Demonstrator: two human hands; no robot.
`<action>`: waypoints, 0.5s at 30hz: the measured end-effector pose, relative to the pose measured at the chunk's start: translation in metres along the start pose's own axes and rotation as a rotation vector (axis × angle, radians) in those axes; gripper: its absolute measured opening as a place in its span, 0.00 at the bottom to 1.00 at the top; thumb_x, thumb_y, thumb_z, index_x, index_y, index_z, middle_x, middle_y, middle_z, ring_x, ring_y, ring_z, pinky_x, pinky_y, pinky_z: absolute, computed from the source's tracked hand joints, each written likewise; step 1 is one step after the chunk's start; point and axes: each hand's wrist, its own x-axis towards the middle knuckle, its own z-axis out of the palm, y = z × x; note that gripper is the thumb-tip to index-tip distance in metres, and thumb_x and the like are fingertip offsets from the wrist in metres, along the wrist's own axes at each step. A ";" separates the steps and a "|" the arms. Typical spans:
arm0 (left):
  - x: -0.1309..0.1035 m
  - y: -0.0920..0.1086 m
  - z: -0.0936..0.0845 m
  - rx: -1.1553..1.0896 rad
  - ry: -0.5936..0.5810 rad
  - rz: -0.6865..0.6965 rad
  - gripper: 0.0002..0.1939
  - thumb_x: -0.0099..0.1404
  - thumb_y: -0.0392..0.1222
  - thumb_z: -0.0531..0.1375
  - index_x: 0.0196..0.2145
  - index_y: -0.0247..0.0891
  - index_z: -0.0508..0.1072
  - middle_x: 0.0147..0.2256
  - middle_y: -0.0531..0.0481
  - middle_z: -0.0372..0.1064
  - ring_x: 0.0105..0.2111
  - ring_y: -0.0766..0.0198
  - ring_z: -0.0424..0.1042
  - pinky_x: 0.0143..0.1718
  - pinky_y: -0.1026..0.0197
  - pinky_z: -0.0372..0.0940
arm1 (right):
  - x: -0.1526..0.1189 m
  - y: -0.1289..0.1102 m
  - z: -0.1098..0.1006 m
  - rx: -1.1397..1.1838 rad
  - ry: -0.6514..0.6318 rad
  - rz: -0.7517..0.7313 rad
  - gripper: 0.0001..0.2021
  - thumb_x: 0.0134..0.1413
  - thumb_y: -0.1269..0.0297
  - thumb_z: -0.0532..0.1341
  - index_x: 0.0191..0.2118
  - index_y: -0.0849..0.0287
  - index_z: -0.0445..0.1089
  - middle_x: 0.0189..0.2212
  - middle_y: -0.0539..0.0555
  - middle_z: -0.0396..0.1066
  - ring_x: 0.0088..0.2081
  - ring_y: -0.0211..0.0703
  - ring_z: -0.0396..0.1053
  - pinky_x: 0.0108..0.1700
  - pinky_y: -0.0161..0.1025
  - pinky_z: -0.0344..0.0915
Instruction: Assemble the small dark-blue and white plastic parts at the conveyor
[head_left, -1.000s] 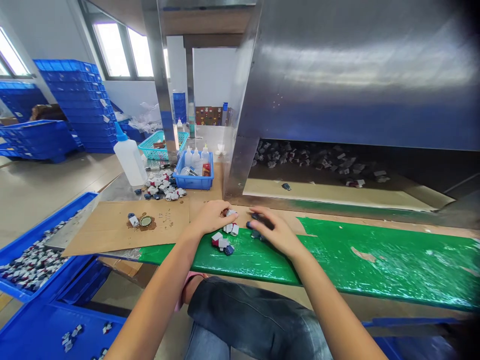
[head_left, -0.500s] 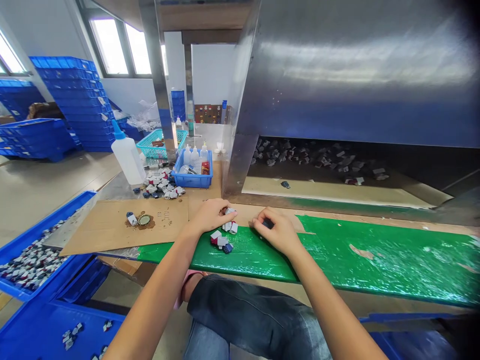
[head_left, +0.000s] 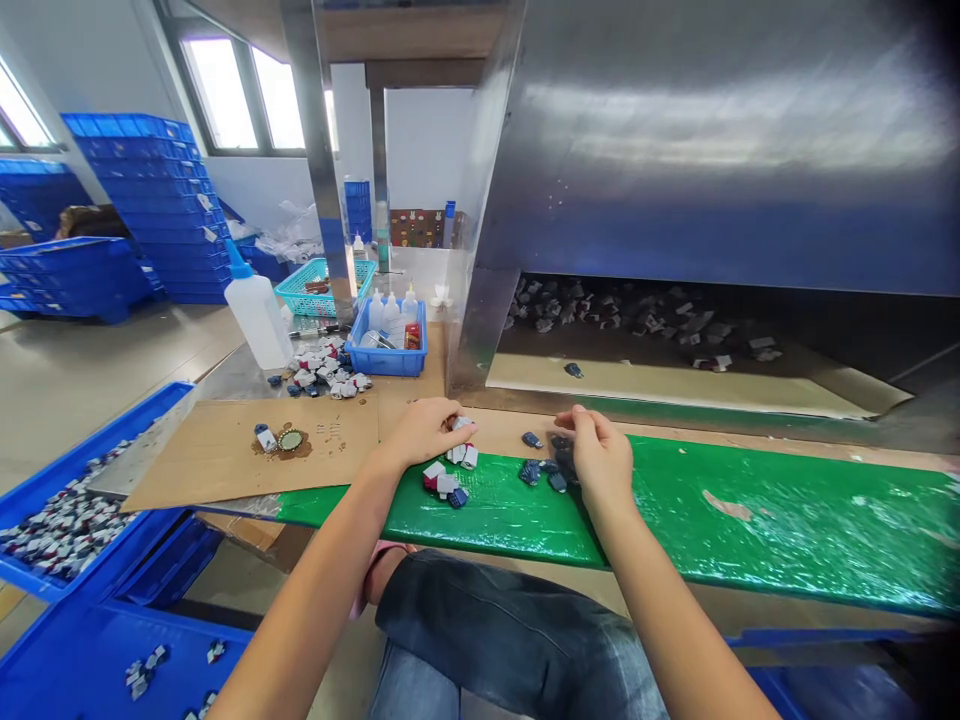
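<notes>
My left hand [head_left: 426, 432] rests at the back edge of the green board [head_left: 795, 520]. Its fingers and thumb are closed round a small light grey piece [head_left: 459, 424], partly hidden by them. More grey-white pieces [head_left: 463, 456] lie under the thumb, and a grey, red and navy cluster [head_left: 445, 484] sits nearer me. My right hand [head_left: 600, 450] hovers to the right with fingers apart from the board. Small navy pieces [head_left: 531, 472] lie left of it, and blurred dark ones are beneath its fingers. One navy piece [head_left: 532, 440] is on the brown strip.
A metal hood [head_left: 712, 150] overhangs a papered shelf holding several pieces. At left, cardboard [head_left: 202, 450] bears a bottle cap [head_left: 290, 439] in a brown stain. Behind it are a white bottle [head_left: 259, 320], a heap of pieces [head_left: 322, 368] and a blue basket [head_left: 386, 362]. Blue trays stand lower left.
My right hand has moved right and uncovered several navy pieces on the green board and brown strip. My left hand has stayed in place.
</notes>
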 end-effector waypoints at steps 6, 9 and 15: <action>0.000 0.000 0.000 0.007 -0.001 0.018 0.15 0.61 0.50 0.54 0.26 0.37 0.69 0.24 0.52 0.65 0.26 0.65 0.63 0.26 0.64 0.52 | 0.002 0.005 0.002 -0.023 -0.043 -0.008 0.21 0.51 0.46 0.50 0.28 0.58 0.70 0.31 0.58 0.74 0.37 0.50 0.68 0.40 0.44 0.61; -0.001 0.000 0.001 0.022 -0.008 0.032 0.16 0.61 0.51 0.53 0.26 0.37 0.69 0.23 0.51 0.65 0.25 0.64 0.63 0.27 0.63 0.52 | 0.001 0.008 0.002 -0.053 -0.085 -0.021 0.20 0.54 0.48 0.48 0.26 0.58 0.68 0.27 0.58 0.72 0.33 0.50 0.68 0.36 0.45 0.62; -0.006 0.010 0.000 0.000 -0.037 0.000 0.16 0.61 0.54 0.51 0.29 0.41 0.70 0.23 0.53 0.67 0.25 0.63 0.64 0.26 0.64 0.53 | -0.019 -0.012 -0.004 -0.105 -0.411 -0.287 0.09 0.54 0.57 0.57 0.34 0.56 0.70 0.33 0.50 0.74 0.36 0.40 0.70 0.40 0.37 0.66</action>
